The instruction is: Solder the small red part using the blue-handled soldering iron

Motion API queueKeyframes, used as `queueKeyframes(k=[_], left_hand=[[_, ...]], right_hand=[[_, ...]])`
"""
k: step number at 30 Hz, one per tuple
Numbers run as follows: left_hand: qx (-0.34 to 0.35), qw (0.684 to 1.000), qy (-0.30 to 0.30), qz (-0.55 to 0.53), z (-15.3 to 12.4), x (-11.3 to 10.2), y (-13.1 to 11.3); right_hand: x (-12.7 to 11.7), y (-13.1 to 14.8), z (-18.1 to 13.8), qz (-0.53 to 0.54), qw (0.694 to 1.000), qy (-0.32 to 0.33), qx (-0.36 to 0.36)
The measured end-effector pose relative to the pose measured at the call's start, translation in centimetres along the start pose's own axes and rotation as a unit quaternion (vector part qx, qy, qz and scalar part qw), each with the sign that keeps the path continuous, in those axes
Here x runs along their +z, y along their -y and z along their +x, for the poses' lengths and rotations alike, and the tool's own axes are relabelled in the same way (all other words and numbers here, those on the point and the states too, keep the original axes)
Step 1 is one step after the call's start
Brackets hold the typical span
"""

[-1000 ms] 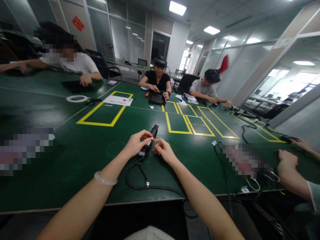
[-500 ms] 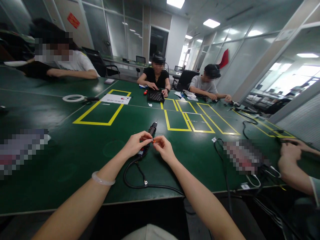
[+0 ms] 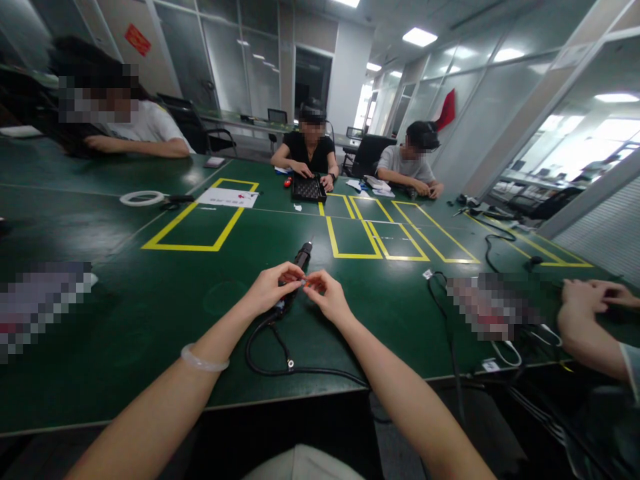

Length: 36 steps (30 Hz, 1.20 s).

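My left hand (image 3: 271,287) and my right hand (image 3: 329,297) meet fingertip to fingertip above the green table. Both are pinched around something tiny, mostly hidden by the fingers; a greyish speck shows between them, too small to name. Under and just beyond my hands lies a black electric screwdriver (image 3: 303,255), its thin bit pointing away from me. Its middle is partly covered by my left hand. From its near end a black cable (image 3: 320,373) loops toward me and passes under my right forearm.
Yellow tape rectangles (image 3: 219,233) mark the green table (image 3: 165,333). A white sheet (image 3: 227,197) and a white cable coil (image 3: 143,199) lie at left. Across sits a person with a black tray (image 3: 308,189). At right are black cables (image 3: 450,333) and a co-worker's hands (image 3: 583,295).
My hands stay pinched together in nearly the same place, with small finger shifts. An orange spot between the fingertips is less visible now. The view has tilted slightly.
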State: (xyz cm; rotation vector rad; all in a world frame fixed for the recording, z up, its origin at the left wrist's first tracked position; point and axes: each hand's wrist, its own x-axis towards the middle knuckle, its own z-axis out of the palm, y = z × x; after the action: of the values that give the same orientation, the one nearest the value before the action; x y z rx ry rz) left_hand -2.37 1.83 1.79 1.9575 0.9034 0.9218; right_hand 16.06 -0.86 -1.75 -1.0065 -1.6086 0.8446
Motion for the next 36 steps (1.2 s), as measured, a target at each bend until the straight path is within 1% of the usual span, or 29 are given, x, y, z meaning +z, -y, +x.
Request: queueKeyframes(k=[1,3,6,8,10,13,16,20,23,29,31,36], left_hand=[[-0.002,1.000,-0.003,0.005,0.0,-0.1,0.0],[-0.003,0.999,-0.027,0.025,0.0,-0.5,0.3],[0.008,0.995,-0.073,0.074,0.2,-1.2,1.2],[0.021,0.990,-0.071,0.123,0.2,-1.5,2.0],[0.022,0.982,-0.050,0.179,0.2,-1.5,2.8],[-0.018,0.972,-0.011,0.235,0.1,-1.0,3.8],[-0.053,0.968,0.018,0.245,0.0,-0.3,4.3],[-0.048,0.967,0.026,0.248,0.0,0.0,4.5],[-0.060,0.966,0.044,0.247,0.0,0.0,4.4],[-0.110,0.957,0.101,0.248,0.1,-0.2,3.6],[-0.113,0.955,0.119,0.248,0.1,-0.5,3.4],[-0.093,0.953,0.159,0.241,-0.1,-1.2,3.1]], right_hand=[[-0.1,-0.1,0.0,-0.003,1.000,0.001,-0.001],[-0.2,-0.2,-0.1,-0.004,1.000,0.016,0.012],[-0.3,-0.4,-0.3,-0.006,0.995,0.081,0.053],[-0.2,-0.4,-0.6,-0.018,0.990,0.121,0.065],[-0.1,-0.3,-0.8,-0.036,0.988,0.140,0.056],[0.2,-0.1,-0.9,-0.074,0.986,0.143,0.030],[0.5,0.1,-0.9,-0.113,0.983,0.143,0.007],[0.6,0.1,-0.8,-0.139,0.979,0.147,-0.009],[0.6,0.1,-0.7,-0.134,0.980,0.146,-0.010],[0.8,0.3,-0.8,-0.079,0.987,0.143,0.011],[0.8,0.4,-0.8,-0.074,0.987,0.142,0.015],[0.9,0.5,-0.8,-0.062,0.988,0.135,0.031]])
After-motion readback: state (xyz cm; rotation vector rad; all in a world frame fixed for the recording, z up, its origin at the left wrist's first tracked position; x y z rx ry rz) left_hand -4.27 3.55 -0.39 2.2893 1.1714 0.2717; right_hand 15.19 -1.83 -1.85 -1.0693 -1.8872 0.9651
